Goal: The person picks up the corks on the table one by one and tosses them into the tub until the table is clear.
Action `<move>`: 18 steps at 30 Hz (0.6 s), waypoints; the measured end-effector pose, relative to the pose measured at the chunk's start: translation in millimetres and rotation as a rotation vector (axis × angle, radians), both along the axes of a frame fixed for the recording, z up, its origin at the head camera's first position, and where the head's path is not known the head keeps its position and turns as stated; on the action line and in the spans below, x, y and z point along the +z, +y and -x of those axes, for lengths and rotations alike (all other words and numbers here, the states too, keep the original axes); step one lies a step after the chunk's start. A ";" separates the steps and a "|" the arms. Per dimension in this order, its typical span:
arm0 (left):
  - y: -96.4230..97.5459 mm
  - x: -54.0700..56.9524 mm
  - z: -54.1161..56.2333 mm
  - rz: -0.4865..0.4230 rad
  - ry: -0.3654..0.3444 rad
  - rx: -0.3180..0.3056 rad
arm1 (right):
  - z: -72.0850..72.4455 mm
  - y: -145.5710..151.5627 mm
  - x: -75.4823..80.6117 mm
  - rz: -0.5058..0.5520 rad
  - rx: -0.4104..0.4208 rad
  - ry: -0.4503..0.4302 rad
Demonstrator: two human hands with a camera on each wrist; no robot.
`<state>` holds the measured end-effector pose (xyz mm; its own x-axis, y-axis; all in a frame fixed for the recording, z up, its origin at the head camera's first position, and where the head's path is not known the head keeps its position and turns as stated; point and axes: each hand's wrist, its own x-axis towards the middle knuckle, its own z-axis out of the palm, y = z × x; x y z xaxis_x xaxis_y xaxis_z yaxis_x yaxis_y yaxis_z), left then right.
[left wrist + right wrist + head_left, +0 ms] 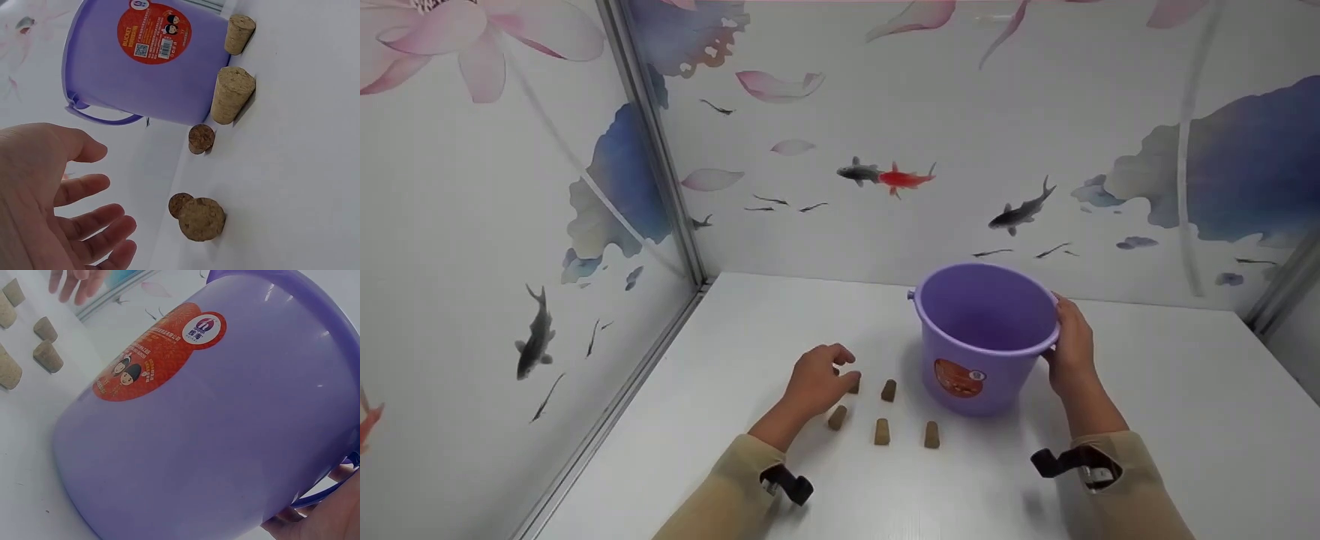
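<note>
At the bottom of the head view, nearest to the eye, two beige sleeves [724, 491] come in, and a small black device [793, 484] sits at the left cuff. They reach over a white counter [682, 420].

Slightly below the centre of the frame are five brown corks, which appear to lie on their sides. Two of them, the right front cork [931, 435] and the middle front cork [882, 432], are nearest; the left front cork [838, 418] is a little higher. Behind these are the right rear cork [889, 390] and the left rear cork [854, 384], the last one partly covered by the left hand [819, 381]. This hand has its fingers bent loosely and parted (the left wrist view shows nothing between them), and it hovers just beside the corks.

To the right of the corks, a purple bucket [990, 364] stands on the counter, with a red label [958, 378] toward the person. The right hand [1071, 349] grips the bucket at its right side, near the rim, with fingers curled there.

Farthest, across the top of the frame, the white wall [810, 247] carries painted fish (one red, others dark), pink petals and bluish leaves.
</note>
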<state>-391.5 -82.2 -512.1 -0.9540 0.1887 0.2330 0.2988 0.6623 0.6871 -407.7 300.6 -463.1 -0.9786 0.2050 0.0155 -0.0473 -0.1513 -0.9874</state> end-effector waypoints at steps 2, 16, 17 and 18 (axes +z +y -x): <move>-3.6 -0.7 -2.3 0.019 0.003 -0.013 | 0.1 -0.1 -1.3 0.011 0.001 0.008; -11.3 -18.1 -19.2 0.162 -0.057 -0.045 | -2.5 -0.5 -0.6 -0.005 -0.006 0.003; -10.9 -19.0 -18.8 0.164 -0.057 -0.046 | -2.2 0.0 -0.9 -0.006 -0.004 0.006; -10.5 -19.6 -18.4 0.163 -0.054 -0.050 | -2.5 0.3 -0.8 -0.006 -0.003 0.006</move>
<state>-373.1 -92.7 -531.8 -0.9528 0.2673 0.1440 0.2996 0.7515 0.5878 -405.2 300.8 -463.9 -0.9780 0.2076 0.0222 -0.0533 -0.1455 -0.9879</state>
